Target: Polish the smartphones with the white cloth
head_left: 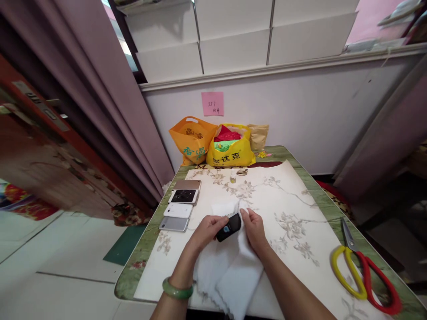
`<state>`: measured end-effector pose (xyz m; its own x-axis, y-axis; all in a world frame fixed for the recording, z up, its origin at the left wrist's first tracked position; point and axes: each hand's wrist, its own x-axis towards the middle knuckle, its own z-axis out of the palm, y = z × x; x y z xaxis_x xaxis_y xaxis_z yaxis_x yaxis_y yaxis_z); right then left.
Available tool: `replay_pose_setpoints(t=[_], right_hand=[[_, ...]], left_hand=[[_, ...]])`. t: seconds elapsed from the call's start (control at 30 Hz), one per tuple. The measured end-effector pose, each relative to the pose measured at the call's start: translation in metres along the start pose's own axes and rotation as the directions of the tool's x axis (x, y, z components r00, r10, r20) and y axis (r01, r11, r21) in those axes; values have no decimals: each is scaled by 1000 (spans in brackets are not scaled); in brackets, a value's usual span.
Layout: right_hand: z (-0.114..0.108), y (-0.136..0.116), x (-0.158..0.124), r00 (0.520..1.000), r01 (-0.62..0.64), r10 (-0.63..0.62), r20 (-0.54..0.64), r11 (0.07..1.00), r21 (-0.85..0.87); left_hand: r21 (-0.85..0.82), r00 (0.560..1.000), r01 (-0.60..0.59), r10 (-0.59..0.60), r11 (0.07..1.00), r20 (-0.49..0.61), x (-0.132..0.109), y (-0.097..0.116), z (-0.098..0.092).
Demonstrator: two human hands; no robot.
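Note:
My left hand (208,230) is closed on the left end of a small black phone (229,227), thumb on top. The phone is tilted and shows a bluish round mark on its face. At its right end, my right hand (254,226) pinches a white cloth (238,275) against the phone's edge. The rest of the cloth hangs down over the table's front, below both hands. To the left lie several phones in a column: a gold one (187,184), a white one with a dark, cracked-looking screen (183,196), a white one (178,210) and a silver-grey one (174,224).
Large scissors (364,271) with yellow and red handles lie at the right edge. A tiny bottle (232,176) stands toward the back. Orange (191,142) and yellow (233,155) bags and a brown paper bag (258,137) stand against the wall. Floral paper (293,249) covers the green table (125,282).

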<state>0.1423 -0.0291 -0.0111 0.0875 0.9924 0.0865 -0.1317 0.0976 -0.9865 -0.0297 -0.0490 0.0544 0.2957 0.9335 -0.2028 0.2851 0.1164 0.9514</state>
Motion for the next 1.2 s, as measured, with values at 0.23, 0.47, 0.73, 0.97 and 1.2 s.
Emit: replay_pose_setpoints(t=[0.23, 0.47, 0.73, 0.97, 1.2], right_hand=[[2, 0, -1, 997, 63, -58, 45, 993, -101], [2, -2, 1, 999, 37, -38, -6, 998, -59], [2, 1, 0, 998, 24, -26, -57, 999, -27], [3, 4, 1, 997, 25, -32, -76, 995, -98], [7, 0, -7, 979, 193, -169, 113, 950, -246]], left_hand=[[179, 990, -126, 135, 976, -41, 11, 3, 21], [-19, 957, -93, 84, 995, -278, 20, -4, 35], [-170, 826, -162, 40, 972, -562, 40, 3, 61], [-245, 739, -252, 22, 936, -673, 56, 0, 74], [-249, 562, -342, -15, 906, -827, 73, -1, 63]])
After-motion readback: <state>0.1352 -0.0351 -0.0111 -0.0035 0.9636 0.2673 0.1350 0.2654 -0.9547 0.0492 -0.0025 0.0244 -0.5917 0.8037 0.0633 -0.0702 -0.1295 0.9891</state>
